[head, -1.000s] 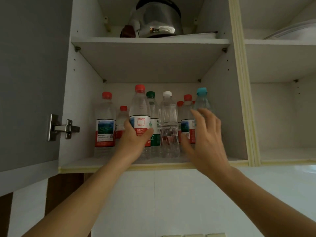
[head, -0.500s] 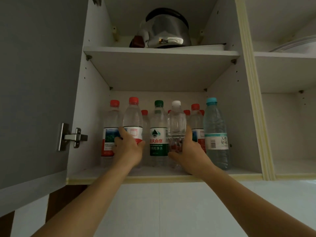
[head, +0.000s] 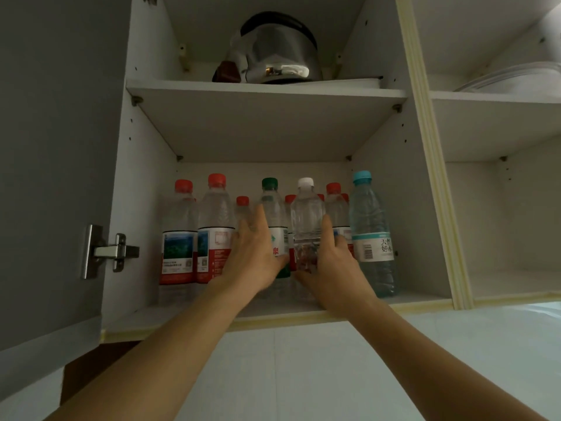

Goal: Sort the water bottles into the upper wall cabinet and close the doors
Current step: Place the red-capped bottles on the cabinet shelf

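Several water bottles stand on the lower shelf (head: 403,306) of the open wall cabinet. My left hand (head: 253,256) wraps the green-capped bottle (head: 272,205), fingers on its left side and thumb across its label. My right hand (head: 329,268) grips the clear white-capped bottle (head: 306,214) low on its body. Two tall red-capped bottles (head: 177,238) (head: 216,214) stand at the left, and a blue-capped bottle (head: 372,238) stands at the right. Shorter red-capped bottles stand behind, partly hidden.
The grey cabinet door (head: 60,147) hangs open at the left on a metal hinge (head: 106,252). A steel kettle (head: 276,53) sits on the upper shelf. The right compartment (head: 501,287) is open, with a pale dish (head: 516,80) above it.
My left hand has let go of the tall red-capped bottle and moved right to the green-capped one. My right hand still holds the white-capped bottle. The view has tilted upward slightly.
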